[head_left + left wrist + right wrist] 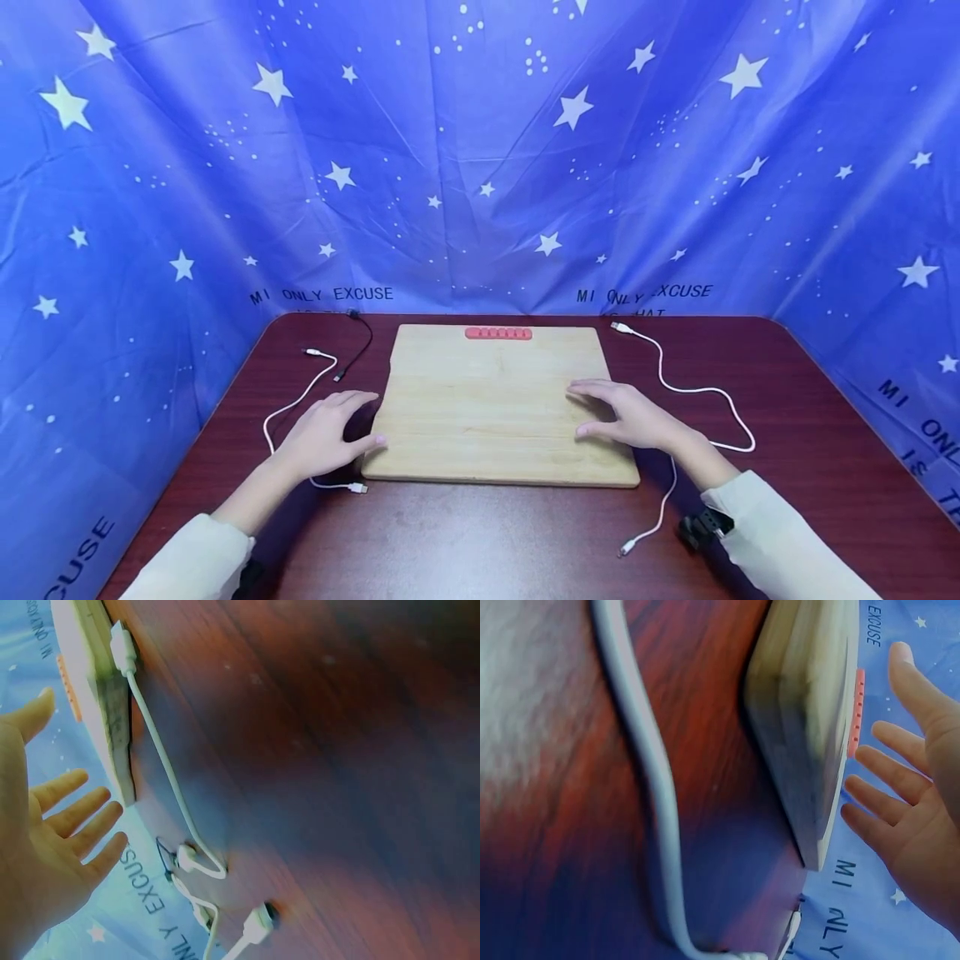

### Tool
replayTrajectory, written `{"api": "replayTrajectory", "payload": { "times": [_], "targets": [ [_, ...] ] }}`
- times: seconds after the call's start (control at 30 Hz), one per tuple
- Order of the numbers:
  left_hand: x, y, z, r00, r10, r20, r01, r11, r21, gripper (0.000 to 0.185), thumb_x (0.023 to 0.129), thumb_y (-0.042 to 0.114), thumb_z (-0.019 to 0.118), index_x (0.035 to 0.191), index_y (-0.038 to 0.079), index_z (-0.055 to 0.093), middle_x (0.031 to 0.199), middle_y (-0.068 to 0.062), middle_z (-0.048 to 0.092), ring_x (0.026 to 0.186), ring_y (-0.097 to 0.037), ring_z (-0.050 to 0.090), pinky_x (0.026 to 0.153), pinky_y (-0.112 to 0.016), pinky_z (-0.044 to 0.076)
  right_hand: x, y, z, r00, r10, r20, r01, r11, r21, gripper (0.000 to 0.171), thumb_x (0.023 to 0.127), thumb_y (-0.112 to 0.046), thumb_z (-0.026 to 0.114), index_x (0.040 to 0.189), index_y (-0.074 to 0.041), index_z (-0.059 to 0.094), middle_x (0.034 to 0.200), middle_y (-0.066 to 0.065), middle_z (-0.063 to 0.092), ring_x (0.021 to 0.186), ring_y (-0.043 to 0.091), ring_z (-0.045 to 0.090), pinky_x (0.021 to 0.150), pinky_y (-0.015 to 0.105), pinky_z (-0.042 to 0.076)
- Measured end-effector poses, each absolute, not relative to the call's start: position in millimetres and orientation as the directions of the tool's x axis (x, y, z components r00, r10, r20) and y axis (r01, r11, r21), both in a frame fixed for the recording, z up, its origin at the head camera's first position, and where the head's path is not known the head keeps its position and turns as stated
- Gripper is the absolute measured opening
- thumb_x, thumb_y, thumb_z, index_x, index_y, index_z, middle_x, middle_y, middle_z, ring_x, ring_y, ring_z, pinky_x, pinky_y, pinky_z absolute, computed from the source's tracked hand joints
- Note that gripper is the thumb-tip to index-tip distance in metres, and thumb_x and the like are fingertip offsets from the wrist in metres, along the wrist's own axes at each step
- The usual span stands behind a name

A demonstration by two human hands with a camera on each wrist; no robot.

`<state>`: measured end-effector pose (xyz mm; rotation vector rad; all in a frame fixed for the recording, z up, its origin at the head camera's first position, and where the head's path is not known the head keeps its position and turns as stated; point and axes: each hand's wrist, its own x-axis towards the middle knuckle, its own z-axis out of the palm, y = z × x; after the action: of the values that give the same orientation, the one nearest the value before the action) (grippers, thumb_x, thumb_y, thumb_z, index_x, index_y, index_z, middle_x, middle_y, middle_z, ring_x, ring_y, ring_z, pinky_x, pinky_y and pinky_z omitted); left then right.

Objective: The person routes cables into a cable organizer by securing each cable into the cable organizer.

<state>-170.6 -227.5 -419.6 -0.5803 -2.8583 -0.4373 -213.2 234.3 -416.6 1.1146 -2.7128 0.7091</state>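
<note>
A pale wooden board [487, 408] lies flat on the dark red table, with a red strip [498, 333] bearing a row of small marks at its far edge. My left hand [330, 433] is spread by the board's left edge, thumb and fingers apart. Over the right part of the board is my right hand [630, 417], its fingers extended and spaced from the thumb. Both palms are bare in the wrist views, where the left hand [60, 847] and the right hand [915, 817] appear apart from the board's side.
A white cable [288, 406] winds past my left hand, near a short black cable [369, 333]. Another white cable [697, 390] curves along the right side and passes under my right forearm. A blue star-printed cloth [480, 150] hangs around the table [480, 542].
</note>
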Motion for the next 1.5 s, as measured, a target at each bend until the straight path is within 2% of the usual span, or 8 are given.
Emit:
{"api": "replayTrajectory", "payload": {
  "times": [0.3, 0.5, 0.73, 0.93, 1.23, 1.5],
  "targets": [
    [-156.3, -249.0, -417.0, -0.915, 0.309, 0.259, 0.376, 0.886, 0.272, 0.061, 0.078, 0.038, 0.076, 0.127, 0.007, 0.059, 0.126, -0.012, 0.063, 0.119, -0.034, 0.058, 0.097, -0.053, 0.05, -208.5, 225.2, -414.8, -0.694, -0.669, 0.264, -0.714, 0.595, -0.37, 0.058, 0.075, -0.029, 0.08, 0.122, -0.001, 0.063, 0.124, 0.017, 0.065, 0.12, 0.034, 0.059, 0.104, 0.05, 0.046],
    [-153.4, -260.4, -413.4, -0.929, 0.268, 0.255, 0.339, 0.893, 0.297, 0.058, 0.079, 0.03, 0.075, 0.126, 0.001, 0.058, 0.124, -0.017, 0.064, 0.115, -0.035, 0.06, 0.095, -0.054, 0.05, -208.1, 217.5, -413.3, -0.687, -0.676, 0.266, -0.72, 0.585, -0.374, 0.058, 0.074, -0.03, 0.081, 0.121, -0.001, 0.064, 0.123, 0.017, 0.066, 0.119, 0.034, 0.06, 0.104, 0.05, 0.047],
    [-156.1, -267.8, -411.9, -0.945, 0.225, 0.236, 0.3, 0.885, 0.357, 0.056, 0.079, 0.024, 0.074, 0.125, -0.003, 0.058, 0.122, -0.022, 0.064, 0.117, -0.041, 0.057, 0.098, -0.058, 0.047, -207.8, 207.9, -409.5, -0.698, -0.684, 0.211, -0.701, 0.593, -0.396, 0.058, 0.077, -0.033, 0.079, 0.124, -0.003, 0.062, 0.127, 0.016, 0.064, 0.122, 0.032, 0.058, 0.108, 0.048, 0.044],
    [-158.0, -269.4, -411.7, -0.965, 0.184, 0.188, 0.244, 0.892, 0.38, 0.054, 0.08, 0.02, 0.074, 0.124, -0.005, 0.057, 0.12, -0.026, 0.062, 0.114, -0.042, 0.058, 0.096, -0.057, 0.049, -206.1, 199.7, -406.2, -0.686, -0.696, 0.213, -0.711, 0.579, -0.399, 0.057, 0.077, -0.033, 0.079, 0.123, -0.003, 0.063, 0.126, 0.015, 0.065, 0.122, 0.032, 0.058, 0.107, 0.048, 0.045],
    [-164.0, -270.4, -418.7, -0.982, 0.14, 0.127, 0.177, 0.916, 0.36, 0.049, 0.08, 0.018, 0.072, 0.12, -0.007, 0.059, 0.112, -0.026, 0.065, 0.101, -0.037, 0.063, 0.087, -0.054, 0.053, -206.0, 190.9, -407.2, -0.658, -0.716, 0.234, -0.738, 0.55, -0.391, 0.054, 0.078, -0.031, 0.078, 0.121, -0.003, 0.064, 0.123, 0.014, 0.066, 0.118, 0.031, 0.06, 0.104, 0.047, 0.047],
    [-168.9, -264.1, -421.1, -0.987, 0.107, 0.123, 0.141, 0.937, 0.318, 0.042, 0.08, 0.016, 0.072, 0.111, -0.012, 0.061, 0.103, -0.027, 0.066, 0.097, -0.038, 0.063, 0.083, -0.054, 0.051, -204.9, 174.8, -404.2, -0.668, -0.723, 0.175, -0.71, 0.549, -0.441, 0.057, 0.079, -0.034, 0.077, 0.125, -0.005, 0.061, 0.128, 0.013, 0.064, 0.123, 0.03, 0.057, 0.109, 0.046, 0.044]
  ]
}}
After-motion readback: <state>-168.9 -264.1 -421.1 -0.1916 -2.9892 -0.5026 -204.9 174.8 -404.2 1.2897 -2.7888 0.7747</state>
